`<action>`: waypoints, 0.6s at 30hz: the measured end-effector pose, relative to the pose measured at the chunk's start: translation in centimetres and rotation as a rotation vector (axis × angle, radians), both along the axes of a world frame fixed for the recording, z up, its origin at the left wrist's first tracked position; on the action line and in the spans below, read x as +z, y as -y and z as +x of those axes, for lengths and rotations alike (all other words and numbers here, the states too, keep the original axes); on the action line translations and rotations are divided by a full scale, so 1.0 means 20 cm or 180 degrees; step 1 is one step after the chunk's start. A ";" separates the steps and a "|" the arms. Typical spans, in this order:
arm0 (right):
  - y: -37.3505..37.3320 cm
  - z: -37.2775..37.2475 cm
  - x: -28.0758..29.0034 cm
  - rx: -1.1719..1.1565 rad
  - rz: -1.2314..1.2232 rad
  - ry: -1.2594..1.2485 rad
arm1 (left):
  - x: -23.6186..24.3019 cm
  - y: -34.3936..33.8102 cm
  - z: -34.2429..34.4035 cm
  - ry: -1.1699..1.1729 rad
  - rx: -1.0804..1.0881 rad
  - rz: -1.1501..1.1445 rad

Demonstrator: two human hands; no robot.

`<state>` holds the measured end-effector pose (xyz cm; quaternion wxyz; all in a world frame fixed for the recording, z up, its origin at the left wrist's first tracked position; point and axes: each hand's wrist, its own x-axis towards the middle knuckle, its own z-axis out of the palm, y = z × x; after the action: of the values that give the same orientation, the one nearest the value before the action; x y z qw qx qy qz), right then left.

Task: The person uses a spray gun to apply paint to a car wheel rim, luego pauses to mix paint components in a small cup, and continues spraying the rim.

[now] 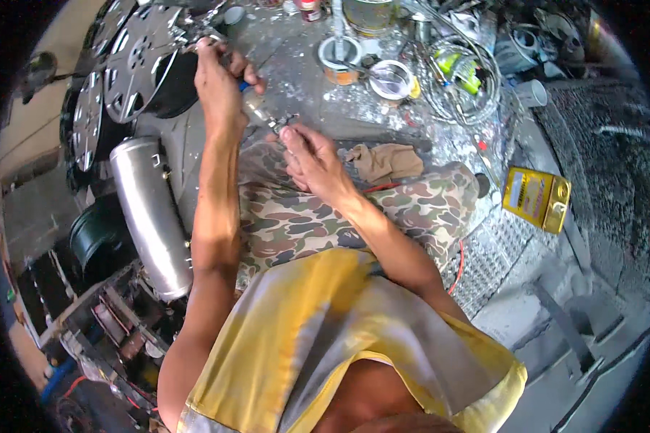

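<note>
While hands point(267, 119) grip it, metal tool point(261, 112) gleams

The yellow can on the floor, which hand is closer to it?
Right. The right hand is in the middle, over the lap, with the yellow can off to its right. The left hand is higher up and farther left, beside the hubcaps.

One head-worn fisheye view looks steeply down, close over the person's lap.
</note>
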<state>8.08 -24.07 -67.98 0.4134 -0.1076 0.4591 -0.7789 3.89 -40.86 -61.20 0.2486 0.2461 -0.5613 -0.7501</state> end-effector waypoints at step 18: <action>-0.55 -0.89 -0.61 -0.0085 0.3560 -0.4493 | -0.19 -0.06 -0.04 -0.0038 -0.0676 0.0538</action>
<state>-9.71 -13.16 -80.22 0.0180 -0.3387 0.9194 -0.1991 3.13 -39.66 -64.92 0.1496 0.2009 -0.5174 -0.8183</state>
